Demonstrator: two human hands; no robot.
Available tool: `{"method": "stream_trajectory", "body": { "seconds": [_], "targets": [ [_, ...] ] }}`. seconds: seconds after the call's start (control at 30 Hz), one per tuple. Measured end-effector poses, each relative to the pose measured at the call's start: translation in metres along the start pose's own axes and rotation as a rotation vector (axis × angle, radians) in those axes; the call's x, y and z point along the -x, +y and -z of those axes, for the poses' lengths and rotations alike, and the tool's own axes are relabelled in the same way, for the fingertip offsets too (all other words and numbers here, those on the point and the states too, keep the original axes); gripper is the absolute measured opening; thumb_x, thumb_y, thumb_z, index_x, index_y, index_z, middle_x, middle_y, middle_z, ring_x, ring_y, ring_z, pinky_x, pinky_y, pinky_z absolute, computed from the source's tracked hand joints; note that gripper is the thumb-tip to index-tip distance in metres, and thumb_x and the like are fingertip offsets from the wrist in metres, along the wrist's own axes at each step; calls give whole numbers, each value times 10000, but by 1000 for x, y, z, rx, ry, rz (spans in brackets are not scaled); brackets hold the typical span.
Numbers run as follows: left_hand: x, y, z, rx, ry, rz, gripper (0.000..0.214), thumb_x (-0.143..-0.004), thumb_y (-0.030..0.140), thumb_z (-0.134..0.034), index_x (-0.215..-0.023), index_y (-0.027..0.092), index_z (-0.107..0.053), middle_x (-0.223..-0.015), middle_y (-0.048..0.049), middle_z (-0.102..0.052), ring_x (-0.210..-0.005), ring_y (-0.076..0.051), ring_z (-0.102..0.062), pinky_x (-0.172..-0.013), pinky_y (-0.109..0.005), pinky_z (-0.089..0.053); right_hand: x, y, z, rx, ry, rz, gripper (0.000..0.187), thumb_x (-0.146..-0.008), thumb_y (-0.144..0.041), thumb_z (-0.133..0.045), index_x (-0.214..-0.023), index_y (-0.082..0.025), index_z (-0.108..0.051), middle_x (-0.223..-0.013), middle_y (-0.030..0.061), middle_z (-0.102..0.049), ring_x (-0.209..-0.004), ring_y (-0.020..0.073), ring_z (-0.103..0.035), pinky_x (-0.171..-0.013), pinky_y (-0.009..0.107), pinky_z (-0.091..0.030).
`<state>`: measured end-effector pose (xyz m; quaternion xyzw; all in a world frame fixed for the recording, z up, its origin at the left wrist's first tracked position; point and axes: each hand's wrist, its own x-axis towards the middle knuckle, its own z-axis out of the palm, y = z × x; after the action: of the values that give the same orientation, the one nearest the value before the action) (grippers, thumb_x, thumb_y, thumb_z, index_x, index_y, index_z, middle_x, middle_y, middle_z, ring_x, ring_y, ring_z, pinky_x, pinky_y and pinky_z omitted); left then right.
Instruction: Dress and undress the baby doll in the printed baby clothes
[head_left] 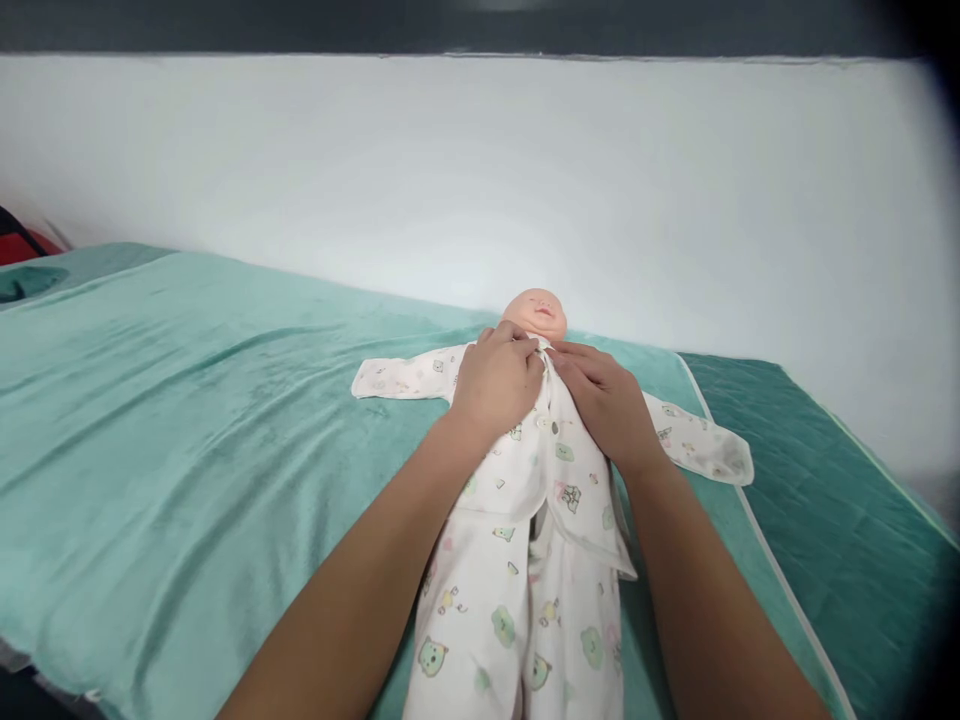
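Note:
A baby doll (535, 312) lies on its back, head toward the wall, dressed in a white printed baby top (517, 470) and matching pants (480, 620). At the neckline, my left hand (499, 378) is closed on the left front edge of the top, fingers curled at the collar. My right hand (606, 400) grips the other front edge, thumb and fingers close to the left hand's fingertips. Below the hands the top's two fronts part, with a button (541, 424) visible. Both sleeves stretch out sideways. Exactly what the fingertips pinch is partly hidden.
A light green blanket (225, 400) with folds covers the bed under the doll. A darker green quilted cover (810, 480) shows at the right. A white wall (337, 170) rises behind. Something red and black (22, 240) sits at the far left edge.

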<state>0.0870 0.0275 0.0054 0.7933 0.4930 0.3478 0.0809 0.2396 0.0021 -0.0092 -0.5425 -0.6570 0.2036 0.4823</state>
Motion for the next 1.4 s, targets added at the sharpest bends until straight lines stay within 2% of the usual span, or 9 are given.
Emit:
{"method": "stream_trajectory", "body": {
  "seconds": [0.23, 0.4, 0.57, 0.8, 0.87, 0.97, 1.13, 1.23, 1.4],
  "targets": [
    [0, -1, 0, 32, 5, 2, 361, -942, 202, -389, -985, 199, -747, -1113, -74, -645, -1097, -246, -561, -972, -390, -458, 2, -2, 1, -35, -2, 23, 257, -937, -428, -548, -988, -341, -784, -1219, -36, -707, -1206, 236, -600, -1065, 414, -423],
    [0, -1, -1, 64, 36, 13, 388, -934, 194, -422, -1208, 265, -688, -1178, -50, -628, -1092, -221, -581, -932, -354, -482, 4, -3, -1, -88, 49, 5, 259, -932, -421, -554, -1000, -320, -783, -1185, -26, -725, -1167, 226, -629, -1041, 387, -442],
    [5, -4, -3, 100, 94, -50, 367, -928, 167, -425, -1096, 267, -735, -1137, -34, -646, -1084, -212, -585, -973, -354, -470, 4, -7, -1, -79, 61, 39, 268, -937, -380, -532, -1035, -270, -756, -1159, 10, -727, -1094, 211, -642, -972, 362, -452],
    [34, -11, 6, 239, 149, -97, 287, -935, 154, -461, -1081, 228, -697, -1160, -37, -651, -1115, -191, -580, -1008, -350, -453, 21, -23, -5, 64, 211, -93, 212, -900, -386, -551, -911, -224, -687, -945, 30, -690, -851, 185, -603, -788, 326, -448],
    [39, -10, 9, 271, 143, -104, 240, -948, 199, -487, -1081, 232, -685, -1166, -40, -651, -1134, -193, -571, -1024, -355, -441, 30, -29, -7, 144, 193, -123, 213, -875, -428, -584, -902, -224, -638, -860, 10, -641, -763, 169, -561, -733, 317, -428],
    [39, -9, 13, 278, 117, -107, 190, -954, 247, -510, -1038, 244, -680, -1153, -24, -667, -1133, -205, -567, -1027, -371, -427, 36, -35, -11, 223, 138, -143, 274, -846, -475, -615, -958, -228, -578, -863, -4, -607, -744, 163, -539, -713, 314, -406],
    [28, -11, 12, 352, 75, -94, 126, -926, 246, -564, -985, 248, -675, -1128, -1, -683, -1116, -201, -574, -1027, -362, -420, 27, -39, -14, 236, 89, -240, 239, -855, -469, -578, -886, -233, -562, -771, -23, -608, -688, 160, -527, -665, 305, -379],
    [23, -14, 12, 446, 46, -53, 97, -907, 247, -588, -943, 242, -678, -1116, -11, -682, -1115, -196, -583, -1010, -341, -436, 21, -38, -11, 165, 94, -274, 223, -848, -448, -581, -829, -226, -594, -737, -20, -615, -680, 156, -518, -657, 297, -372],
    [20, -15, 15, 538, 11, -8, 92, -894, 241, -590, -922, 243, -678, -1099, -20, -680, -1124, -196, -589, -1007, -333, -443, 17, -29, -3, -248, 24, -398, 219, -789, -440, -650, -817, -222, -647, -717, -28, -597, -638, 136, -493, -586, 260, -361]
  ]
}}
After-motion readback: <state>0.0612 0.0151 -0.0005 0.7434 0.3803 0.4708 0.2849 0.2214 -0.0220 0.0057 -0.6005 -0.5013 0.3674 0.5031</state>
